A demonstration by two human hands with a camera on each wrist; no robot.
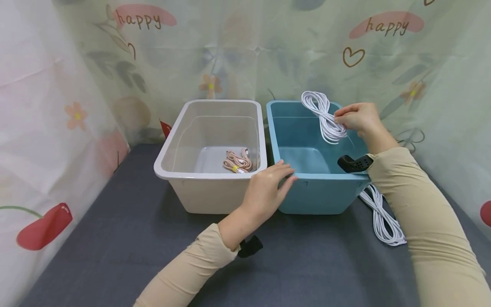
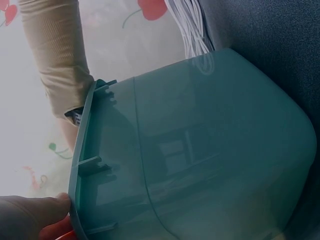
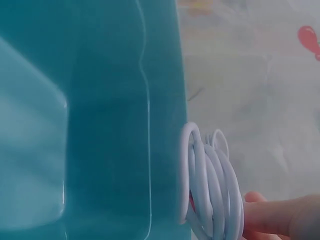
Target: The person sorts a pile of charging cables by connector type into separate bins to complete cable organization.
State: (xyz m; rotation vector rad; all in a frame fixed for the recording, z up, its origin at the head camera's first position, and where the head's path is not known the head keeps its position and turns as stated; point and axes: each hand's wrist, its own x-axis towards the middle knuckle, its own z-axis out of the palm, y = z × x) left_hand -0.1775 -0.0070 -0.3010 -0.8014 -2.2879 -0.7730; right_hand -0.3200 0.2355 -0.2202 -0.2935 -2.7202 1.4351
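Head view: right hand [image 1: 358, 118] pinches the white cable bundle [image 1: 327, 121] over the blue bin [image 1: 314, 194]; I'd keep that snug so loops don't spill. Long axis slants far-left to near-right. Left wrist: left hand [image 2: 30, 215] grips the bin's rim, steadying it, I'd guess. Right wrist: loop ends point up-frame.

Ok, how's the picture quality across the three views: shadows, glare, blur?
Head view: evenly lit, fairly crisp, soft shadows on the dark cloth; left wrist: blue bin dim, pale reflections on its wall, brighter curtain behind; right wrist: slightly hazy and soft, white cable short on detail, thin glare lines inside the bin.
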